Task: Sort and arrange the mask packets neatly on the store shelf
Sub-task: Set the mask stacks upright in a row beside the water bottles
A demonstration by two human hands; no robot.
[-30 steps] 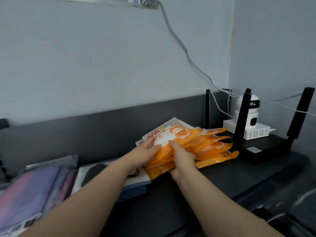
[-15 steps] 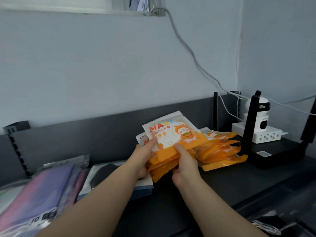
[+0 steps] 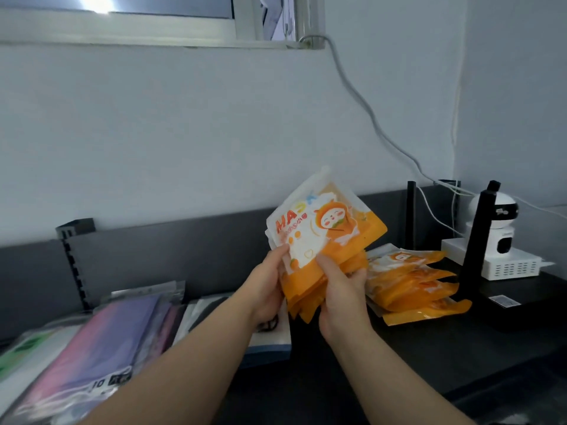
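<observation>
I hold a bundle of orange-and-white mask packets (image 3: 322,237) upright above the dark shelf (image 3: 383,357), tilted to the right. My left hand (image 3: 267,286) grips its left edge, thumb on the front. My right hand (image 3: 340,286) grips the lower right side, thumb on the front packet. A fanned pile of several more orange packets (image 3: 414,283) lies on the shelf just right of my hands.
Purple and pink mask packets (image 3: 101,342) and a white packet with a black mask (image 3: 208,311) lie at the left. A black router with upright antennas (image 3: 478,240), a white box (image 3: 506,265) and a small camera (image 3: 503,216) stand at the right. Cables run down the wall.
Both hands have lifted the bundle of orange packets up off the pile and raised it more upright. The remaining pile stays on the shelf.
</observation>
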